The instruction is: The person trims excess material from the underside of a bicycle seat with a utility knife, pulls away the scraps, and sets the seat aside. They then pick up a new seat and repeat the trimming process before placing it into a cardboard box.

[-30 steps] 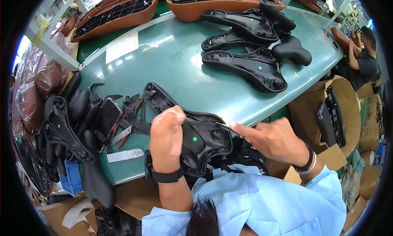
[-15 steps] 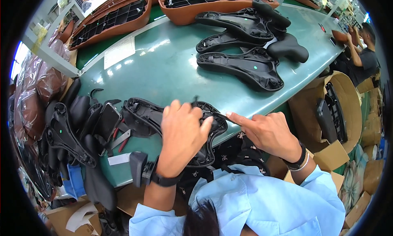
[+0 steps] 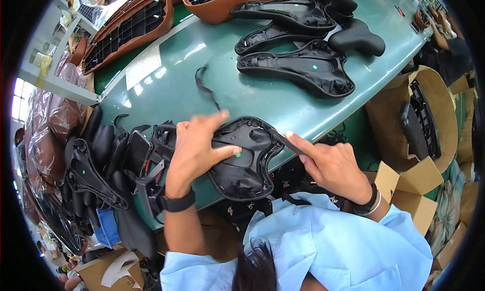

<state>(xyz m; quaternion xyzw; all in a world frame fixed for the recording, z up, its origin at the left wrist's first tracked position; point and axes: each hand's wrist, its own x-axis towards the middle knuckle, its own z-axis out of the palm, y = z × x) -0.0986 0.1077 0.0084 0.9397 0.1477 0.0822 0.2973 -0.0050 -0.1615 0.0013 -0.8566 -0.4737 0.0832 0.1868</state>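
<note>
Right hand (image 3: pixel 336 168) grips slim dark tool (image 3: pixel 293 147), left hand (image 3: pixel 196 148) splayed over black plastic-looking saddle-shaped shell (image 3: pixel 245 173), I'd guess light, stiff, best rim-held

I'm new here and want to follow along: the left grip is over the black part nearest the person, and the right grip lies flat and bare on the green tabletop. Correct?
Not quite: the right grip holds a slim tool by the black part's edge, as the head view shows. The left grip is indeed over that part.
</note>
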